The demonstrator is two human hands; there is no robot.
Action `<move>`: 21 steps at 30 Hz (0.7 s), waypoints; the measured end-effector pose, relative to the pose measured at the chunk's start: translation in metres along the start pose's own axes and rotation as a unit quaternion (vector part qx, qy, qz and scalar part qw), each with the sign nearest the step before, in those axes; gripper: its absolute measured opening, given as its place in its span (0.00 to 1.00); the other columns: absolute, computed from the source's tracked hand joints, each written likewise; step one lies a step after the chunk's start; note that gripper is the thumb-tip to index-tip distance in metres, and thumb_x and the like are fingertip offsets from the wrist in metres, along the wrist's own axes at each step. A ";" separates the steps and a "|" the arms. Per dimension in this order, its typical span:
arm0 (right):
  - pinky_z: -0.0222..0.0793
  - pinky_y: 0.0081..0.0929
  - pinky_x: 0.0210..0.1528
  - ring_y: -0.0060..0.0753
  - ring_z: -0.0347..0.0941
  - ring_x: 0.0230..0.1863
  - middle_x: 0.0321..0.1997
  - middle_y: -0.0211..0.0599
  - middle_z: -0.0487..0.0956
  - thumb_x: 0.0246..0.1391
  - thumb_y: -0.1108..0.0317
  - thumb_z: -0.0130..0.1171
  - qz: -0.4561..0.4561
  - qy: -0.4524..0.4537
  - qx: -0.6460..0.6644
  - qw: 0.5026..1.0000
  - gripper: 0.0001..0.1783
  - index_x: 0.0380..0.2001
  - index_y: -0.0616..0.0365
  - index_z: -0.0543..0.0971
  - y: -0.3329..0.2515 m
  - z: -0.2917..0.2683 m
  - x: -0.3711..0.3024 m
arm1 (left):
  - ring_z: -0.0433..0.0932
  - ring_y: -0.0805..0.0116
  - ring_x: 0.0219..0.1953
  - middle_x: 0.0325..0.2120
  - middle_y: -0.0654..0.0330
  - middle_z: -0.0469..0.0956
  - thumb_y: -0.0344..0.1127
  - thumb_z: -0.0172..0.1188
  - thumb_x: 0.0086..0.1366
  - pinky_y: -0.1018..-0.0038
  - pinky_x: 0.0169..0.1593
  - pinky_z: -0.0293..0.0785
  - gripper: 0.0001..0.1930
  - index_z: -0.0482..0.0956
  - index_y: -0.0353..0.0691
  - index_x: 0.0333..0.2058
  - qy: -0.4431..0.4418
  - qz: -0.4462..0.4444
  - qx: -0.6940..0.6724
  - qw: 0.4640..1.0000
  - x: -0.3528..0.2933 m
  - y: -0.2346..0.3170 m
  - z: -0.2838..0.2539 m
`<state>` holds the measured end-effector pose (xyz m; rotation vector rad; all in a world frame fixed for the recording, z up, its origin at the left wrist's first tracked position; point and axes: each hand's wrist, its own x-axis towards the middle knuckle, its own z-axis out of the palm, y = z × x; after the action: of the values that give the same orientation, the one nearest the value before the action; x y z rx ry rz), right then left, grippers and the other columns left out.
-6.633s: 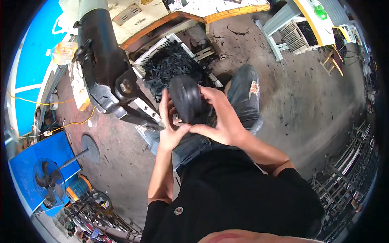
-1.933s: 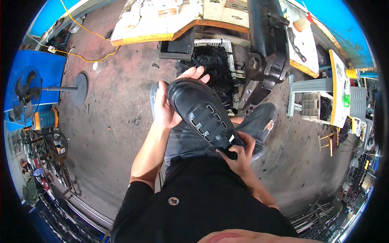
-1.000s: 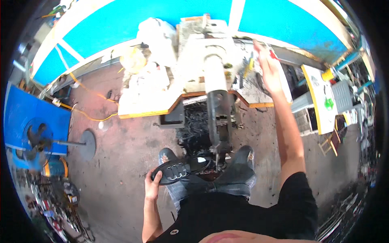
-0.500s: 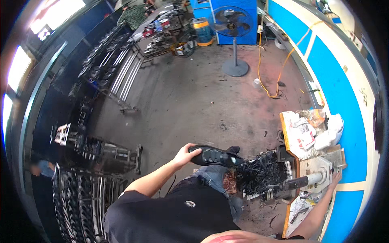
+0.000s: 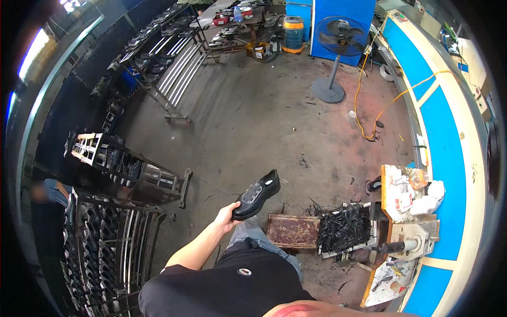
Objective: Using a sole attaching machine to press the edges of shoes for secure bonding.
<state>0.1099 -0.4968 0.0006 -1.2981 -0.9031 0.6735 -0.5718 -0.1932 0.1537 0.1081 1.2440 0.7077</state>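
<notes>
My left hand (image 5: 226,217) is closed round the toe end of a black shoe (image 5: 256,196), which I hold out in front of my body. The shoe tilts up to the right, with its heel opening farthest from the hand. Its grey strap or lace area and a pale patch inside the opening both show. My right hand is out of the picture. To the right of my legs stand a rusty brown bench top (image 5: 293,231) and a crate heaped with black strips (image 5: 344,228).
A machine with a dark cylindrical arm (image 5: 393,246) stands at the right by a worktable (image 5: 383,285). Racks of shoes (image 5: 97,238) line the left, where another person (image 5: 55,191) is partly visible. A pedestal fan (image 5: 330,90) and a yellow cord (image 5: 362,116) are farther off.
The shoe has swung from lying level to tilting up, heel away from me. My right hand has left the machine and gone out of view. The whole view has turned left.
</notes>
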 end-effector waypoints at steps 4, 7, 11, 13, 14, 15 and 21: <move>0.70 0.46 0.52 0.45 0.73 0.48 0.46 0.53 0.75 0.68 0.55 0.51 0.157 0.038 0.058 0.985 0.18 0.48 0.61 0.72 0.024 0.134 -0.072 | 0.84 0.53 0.49 0.48 0.46 0.82 0.36 0.57 0.71 0.54 0.55 0.83 0.18 0.74 0.30 0.53 -0.003 -0.017 -0.132 0.991 0.018 0.084 -0.029; 0.71 0.44 0.45 0.41 0.73 0.38 0.36 0.49 0.76 0.67 0.56 0.52 0.276 0.079 0.100 0.953 0.16 0.37 0.60 0.74 0.039 0.242 -0.166 | 0.81 0.52 0.53 0.52 0.44 0.79 0.34 0.56 0.71 0.53 0.59 0.80 0.18 0.72 0.28 0.55 0.001 -0.026 -0.163 0.986 0.047 0.156 -0.067; 0.73 0.42 0.35 0.37 0.74 0.25 0.22 0.43 0.77 0.65 0.56 0.54 0.433 0.114 0.137 0.883 0.21 0.22 0.59 0.77 0.043 0.351 -0.214 | 0.79 0.53 0.56 0.53 0.46 0.79 0.35 0.56 0.71 0.54 0.62 0.77 0.19 0.72 0.29 0.55 0.026 0.017 -0.180 0.983 0.069 0.238 -0.135; 0.72 0.35 0.31 0.30 0.73 0.21 0.20 0.34 0.78 0.62 0.63 0.63 0.351 0.033 -0.242 0.904 0.18 0.19 0.57 0.77 0.043 0.415 -0.144 | 0.80 0.54 0.55 0.52 0.47 0.80 0.36 0.57 0.71 0.55 0.62 0.77 0.19 0.72 0.30 0.56 0.009 0.036 -0.188 0.982 0.088 0.271 -0.151; 0.69 0.27 0.27 0.21 0.69 0.18 0.16 0.26 0.77 0.62 0.59 0.66 0.372 0.073 -0.295 0.877 0.20 0.18 0.53 0.76 0.036 0.441 -0.083 | 0.80 0.55 0.55 0.52 0.49 0.80 0.36 0.57 0.70 0.56 0.62 0.76 0.20 0.72 0.31 0.56 0.005 0.056 -0.214 0.975 0.088 0.281 -0.165; 0.65 0.25 0.23 0.20 0.68 0.17 0.16 0.26 0.76 0.64 0.55 0.64 0.329 0.059 -0.228 0.915 0.22 0.18 0.52 0.76 0.030 0.461 -0.033 | 0.80 0.57 0.54 0.51 0.52 0.81 0.38 0.60 0.69 0.58 0.61 0.75 0.19 0.74 0.34 0.55 0.002 0.064 -0.199 0.978 0.089 0.295 -0.181; 0.71 0.18 0.25 0.18 0.74 0.24 0.31 0.27 0.82 0.68 0.60 0.59 0.398 -0.007 -0.161 0.903 0.09 0.41 0.53 0.79 0.002 0.635 0.136 | 0.81 0.60 0.51 0.47 0.56 0.84 0.37 0.59 0.70 0.61 0.58 0.76 0.13 0.79 0.38 0.50 -0.019 0.084 -0.354 0.931 0.084 0.364 -0.229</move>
<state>-0.3665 -0.0578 0.0414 -1.9902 -0.4700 1.1958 -0.9212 0.0704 0.1668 -0.3697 0.8846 1.2587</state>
